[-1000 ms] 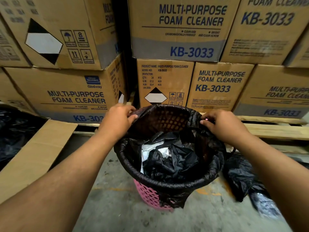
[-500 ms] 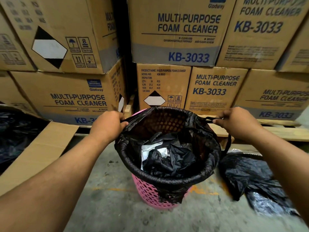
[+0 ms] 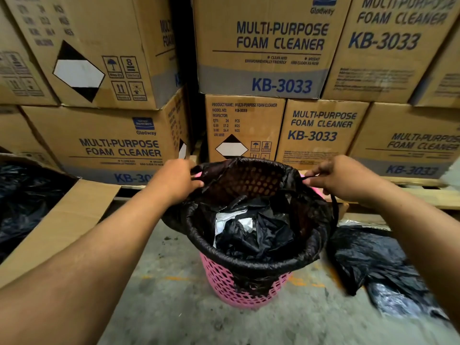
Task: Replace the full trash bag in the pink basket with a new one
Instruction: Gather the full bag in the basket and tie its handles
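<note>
Basket (image 3: 231, 287) stands before stacked boxes (image 3: 263, 46), loose bag (image 3: 378, 265) right.

Stacked cartons (image 3: 261, 58) wall off the far side of the basket (image 3: 231, 287); a loose black bag (image 3: 378, 267) lies just right; bare floor (image 3: 159, 295) lies nearer.

Black plastic (image 3: 380, 267) right of the right hand (image 3: 341, 178) is blurred; its fingertips hide in the trash bag (image 3: 249, 262) rim.
</note>
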A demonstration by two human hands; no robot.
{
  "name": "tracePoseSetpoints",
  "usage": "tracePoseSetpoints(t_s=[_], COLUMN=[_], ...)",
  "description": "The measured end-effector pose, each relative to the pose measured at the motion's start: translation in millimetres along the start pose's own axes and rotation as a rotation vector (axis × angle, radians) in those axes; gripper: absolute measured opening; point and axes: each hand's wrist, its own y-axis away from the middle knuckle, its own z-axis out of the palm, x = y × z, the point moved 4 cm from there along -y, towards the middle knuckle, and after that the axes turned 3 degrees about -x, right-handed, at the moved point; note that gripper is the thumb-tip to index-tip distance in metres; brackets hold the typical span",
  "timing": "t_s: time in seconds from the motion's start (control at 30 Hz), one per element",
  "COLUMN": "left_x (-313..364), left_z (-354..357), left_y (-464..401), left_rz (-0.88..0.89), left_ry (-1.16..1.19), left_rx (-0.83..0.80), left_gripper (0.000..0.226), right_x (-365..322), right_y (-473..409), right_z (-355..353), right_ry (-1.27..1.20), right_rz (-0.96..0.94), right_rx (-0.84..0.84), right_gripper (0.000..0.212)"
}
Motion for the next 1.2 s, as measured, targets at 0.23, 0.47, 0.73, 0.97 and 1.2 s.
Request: tracePoseSetpoints(t_s=[0.23,0.47,0.73,0.97,1.2], left_x=[-14,33,59,85,81], left_z=[-23,-65,-79,-109,-115], left_y=[2,13,19,21,16], left_rz=[-0.124,0.155,0.223,0.313,0.247], left_ry=[0.026,0.335,0.281,0.253,0.449], left_rx=[-0.129,0.152,0.168,0.385,0.402], left_gripper=[0.018,0.005,0.022,0.020,0.017], right_x=[7,-25,-46,-68,-64], right_y=[10,16,24,28,12], right_z=[-18,-37,-45,-61,-50], right_ry=[0.126,-0.179,-0.277,-0.325,-0.821], right_rz=[0.118,-0.030,-0.070,-0.204,-0.236], right_rx=[0.018,0.260,0.190,0.401,0.363], right_gripper=[0.023,0.022,0.019,0.033,0.021])
